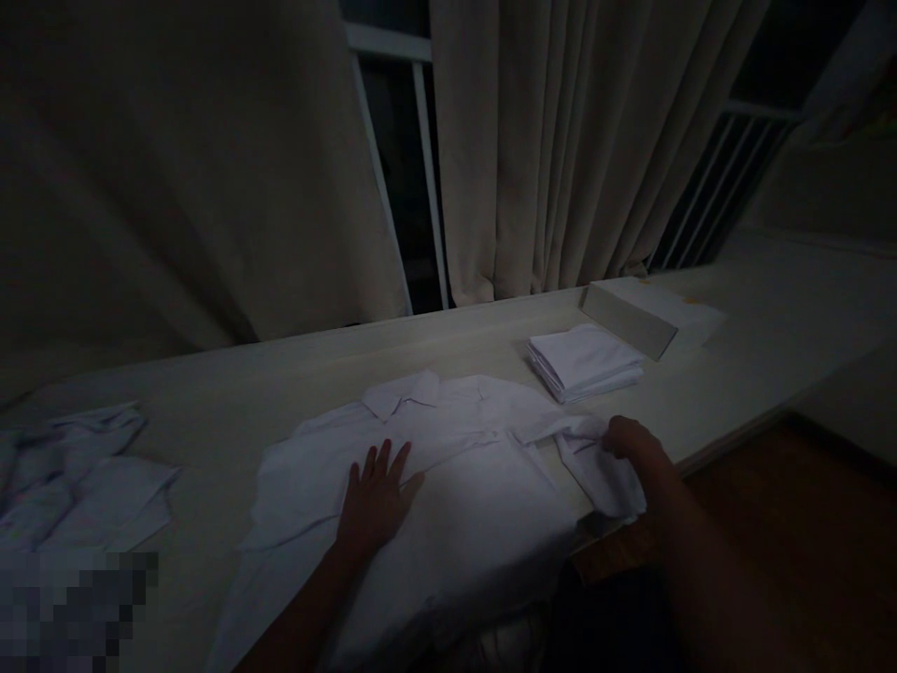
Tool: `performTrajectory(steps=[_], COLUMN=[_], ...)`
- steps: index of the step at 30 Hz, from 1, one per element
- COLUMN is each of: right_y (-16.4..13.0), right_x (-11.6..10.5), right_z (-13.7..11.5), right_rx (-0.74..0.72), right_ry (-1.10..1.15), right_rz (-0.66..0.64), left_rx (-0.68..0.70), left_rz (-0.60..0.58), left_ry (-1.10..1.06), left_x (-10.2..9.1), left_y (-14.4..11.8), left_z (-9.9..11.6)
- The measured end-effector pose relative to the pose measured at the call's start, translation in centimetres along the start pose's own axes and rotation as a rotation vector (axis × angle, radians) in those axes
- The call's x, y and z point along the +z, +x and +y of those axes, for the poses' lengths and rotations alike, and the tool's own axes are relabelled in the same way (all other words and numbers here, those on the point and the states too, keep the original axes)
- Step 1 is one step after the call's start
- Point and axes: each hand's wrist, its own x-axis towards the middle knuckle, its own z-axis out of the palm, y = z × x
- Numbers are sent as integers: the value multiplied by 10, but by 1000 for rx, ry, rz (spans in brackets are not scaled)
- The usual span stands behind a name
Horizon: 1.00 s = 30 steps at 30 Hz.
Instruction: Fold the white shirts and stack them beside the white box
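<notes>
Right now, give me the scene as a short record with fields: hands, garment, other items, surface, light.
left hand: left hand pressed flat, fingers spread, on the white shirt
right hand: right hand gripping the shirt's right sleeve near the table edge
shirt: spread out, collar pointing toward the curtains
folded stack: folded white garments beyond the shirt, beside a white box
unfolded pile: loose white clothes at far left
surface: pale table under the window
light: dim, fine detail hard to tell
</notes>
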Motion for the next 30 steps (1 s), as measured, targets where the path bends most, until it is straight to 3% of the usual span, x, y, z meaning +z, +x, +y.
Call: performTrajectory(steps=[3, 5, 7, 10, 13, 15, 17, 20, 23, 27, 30], right_y=[-3, -5, -11, -32, -67, -94, -116, -132, -127, -109, -99], right_x=[-24, -41, -53, -53, -36, -21, -9, 1, 2, 1, 2], right_z=[-20, -46, -81, -144, -203, -231, -247, -254, -248, -228, -206], right_rx=[107, 135, 35, -432, -938, -1165, -1254, -1246, -1077, -747, -656], right_ry=[-27, -26, 4, 85, 110, 83, 82, 98, 98, 98, 84], right_rz=[31, 134, 219, 325, 257, 166, 84, 18, -22, -43, -101], left_rx=[-8, -4, -2, -12, -31, -145, -338, -555, -674, -867, -902], left_rz=[13, 27, 35, 33, 30, 51, 87, 144, 168, 214, 251], left_ry=[-12, -18, -23, -54, -219, -597, -1043, -1406, -1648, -2142, -2342], left_x=[0, 1, 1, 0, -2, -7, -13, -25, -35, -49, -59], left_y=[0, 0, 0, -2, -2, 1, 5, 11, 16, 22, 31], left_z=[-1, -2, -2, 1, 2, -5, -19, -49, -71, -74, -69])
